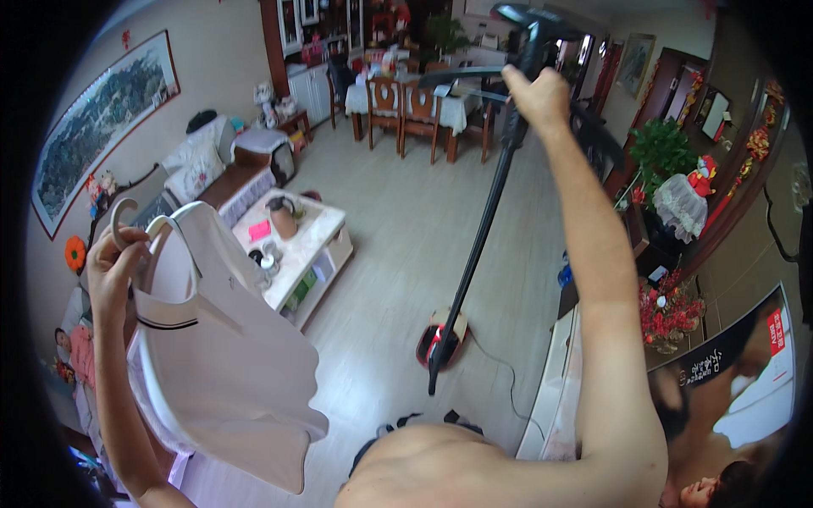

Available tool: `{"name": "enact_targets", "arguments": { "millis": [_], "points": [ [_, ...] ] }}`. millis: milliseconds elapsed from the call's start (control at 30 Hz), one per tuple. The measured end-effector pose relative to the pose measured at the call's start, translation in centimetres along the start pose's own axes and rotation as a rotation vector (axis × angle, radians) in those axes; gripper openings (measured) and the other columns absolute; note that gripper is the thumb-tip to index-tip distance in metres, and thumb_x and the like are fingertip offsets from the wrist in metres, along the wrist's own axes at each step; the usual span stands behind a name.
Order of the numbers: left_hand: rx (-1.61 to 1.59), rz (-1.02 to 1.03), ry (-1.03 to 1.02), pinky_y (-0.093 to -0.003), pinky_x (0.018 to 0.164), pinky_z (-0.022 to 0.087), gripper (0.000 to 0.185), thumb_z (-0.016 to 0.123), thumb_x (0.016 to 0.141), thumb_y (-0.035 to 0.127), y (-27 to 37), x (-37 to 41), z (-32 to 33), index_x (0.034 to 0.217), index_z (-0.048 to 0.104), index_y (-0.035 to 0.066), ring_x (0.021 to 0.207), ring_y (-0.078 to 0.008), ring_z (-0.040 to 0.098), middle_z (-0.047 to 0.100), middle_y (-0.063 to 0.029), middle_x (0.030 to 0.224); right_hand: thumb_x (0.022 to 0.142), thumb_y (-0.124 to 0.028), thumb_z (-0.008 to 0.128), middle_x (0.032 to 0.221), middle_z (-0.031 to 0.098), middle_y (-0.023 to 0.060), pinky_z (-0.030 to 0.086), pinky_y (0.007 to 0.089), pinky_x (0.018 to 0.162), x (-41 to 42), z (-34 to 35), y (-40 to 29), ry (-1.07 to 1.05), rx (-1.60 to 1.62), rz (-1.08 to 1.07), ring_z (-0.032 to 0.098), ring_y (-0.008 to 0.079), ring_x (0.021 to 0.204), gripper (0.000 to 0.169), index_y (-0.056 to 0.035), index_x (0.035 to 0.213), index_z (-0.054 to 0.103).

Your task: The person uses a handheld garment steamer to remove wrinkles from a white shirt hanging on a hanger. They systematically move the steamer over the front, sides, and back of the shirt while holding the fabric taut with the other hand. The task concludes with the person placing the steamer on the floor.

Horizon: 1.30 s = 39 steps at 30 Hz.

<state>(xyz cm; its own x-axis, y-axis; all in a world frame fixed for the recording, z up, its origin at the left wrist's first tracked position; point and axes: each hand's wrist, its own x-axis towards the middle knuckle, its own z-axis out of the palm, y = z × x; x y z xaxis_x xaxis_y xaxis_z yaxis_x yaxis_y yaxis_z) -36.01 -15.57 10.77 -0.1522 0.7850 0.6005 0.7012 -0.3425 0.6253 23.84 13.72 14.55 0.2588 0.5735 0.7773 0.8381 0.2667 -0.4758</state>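
At the left, my left hand [115, 260] grips a plastic clothes hanger [122, 219] just below its hook. A pale knit top [222, 362] with dark trim lines hangs from that hanger. My right hand [540, 98], raised at the upper right, is closed around the upper part of a black upright pole [486, 235], near its dark hanger-like head [540, 22]. The pole runs down towards a red and white floor appliance [443, 336], perhaps a garment steamer base, whose link to the pole I cannot make out. A cord [508, 374] trails from the appliance.
A marble-topped coffee table [298, 247] bears a thermos jug [283, 219] and cups. Behind stand a dining table [406, 86] and wooden chairs [420, 114]. A sofa [244, 171] lines the left. A low cabinet [552, 381] and a television [730, 381] are at the right.
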Motion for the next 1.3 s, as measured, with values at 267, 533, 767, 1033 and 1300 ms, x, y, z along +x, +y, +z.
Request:
{"name": "enact_targets", "arguments": {
  "millis": [267, 533, 767, 1033, 1300],
  "points": [
    [-0.034, -0.170, -0.033, -0.0274, 0.086, 0.048, 0.014, 0.073, 0.089, 0.014, -2.1, -4.2, -5.3, 0.090, 0.069, 0.000, 0.095, -0.0125, 0.061, 0.070, -0.0065, 0.102, 0.086, -0.039, 0.080, 0.095, 0.071, 0.0080, 0.058, 0.0251, 0.067, 3.0, 3.9, 5.5, -0.395, 0.470, 0.205, 0.069, 0.0166, 0.080, 0.052, 0.0072, 0.109, 0.070],
    [0.063, -0.266, -0.039, -0.0240, 0.086, 0.048, 0.027, 0.074, 0.092, 0.025, -1.3, -7.0, -9.9, 0.104, 0.071, 0.001, 0.093, -0.0104, 0.062, 0.067, -0.0023, 0.094, 0.091, -0.045, 0.071, 0.095, 0.072, 0.0140, 0.054, 0.0312, 0.073, -6.2, 0.9, -1.9, 0.315, -0.457, -0.344, 0.068, 0.0234, 0.084, 0.049, 0.0005, 0.109, 0.071],
    [0.258, -0.421, 0.342, -0.0359, 0.096, 0.054, 0.037, 0.055, 0.104, 0.026, -10.9, -12.3, -12.4, 0.132, 0.062, 0.002, 0.110, -0.0223, 0.066, 0.068, -0.0116, 0.117, 0.089, -0.018, 0.072, 0.098, 0.073, 0.0112, 0.055, 0.0344, 0.078, -32.3, 10.4, -10.3, -1.001, 0.390, -0.031, 0.069, 0.0189, 0.083, 0.025, -0.0054, 0.110, 0.071],
    [0.849, -0.672, 0.697, -0.0380, 0.094, 0.049, 0.043, 0.048, 0.108, 0.033, -8.0, -23.2, -14.2, 0.124, 0.063, -0.004, 0.105, -0.0245, 0.063, 0.065, -0.0164, 0.119, 0.083, -0.021, 0.064, 0.095, 0.073, 0.0187, 0.056, 0.0424, 0.080, -68.6, 26.5, 7.6, -1.692, 0.132, 0.246, 0.070, 0.0351, 0.090, 0.024, -0.0026, 0.096, 0.071],
    [1.417, -1.264, 0.414, -0.0502, 0.086, 0.056, 0.055, 0.041, 0.106, 0.045, -3.5, -34.5, -19.4, 0.122, 0.063, -0.003, 0.104, -0.0342, 0.066, 0.066, -0.0220, 0.115, 0.092, -0.018, 0.058, 0.072, 0.070, 0.0146, 0.058, 0.0361, 0.052, -87.7, 36.9, 23.6, -1.925, -0.141, 0.947, 0.070, 0.0233, 0.058, 0.021, -0.0002, 0.093, 0.068]
  ]
}}
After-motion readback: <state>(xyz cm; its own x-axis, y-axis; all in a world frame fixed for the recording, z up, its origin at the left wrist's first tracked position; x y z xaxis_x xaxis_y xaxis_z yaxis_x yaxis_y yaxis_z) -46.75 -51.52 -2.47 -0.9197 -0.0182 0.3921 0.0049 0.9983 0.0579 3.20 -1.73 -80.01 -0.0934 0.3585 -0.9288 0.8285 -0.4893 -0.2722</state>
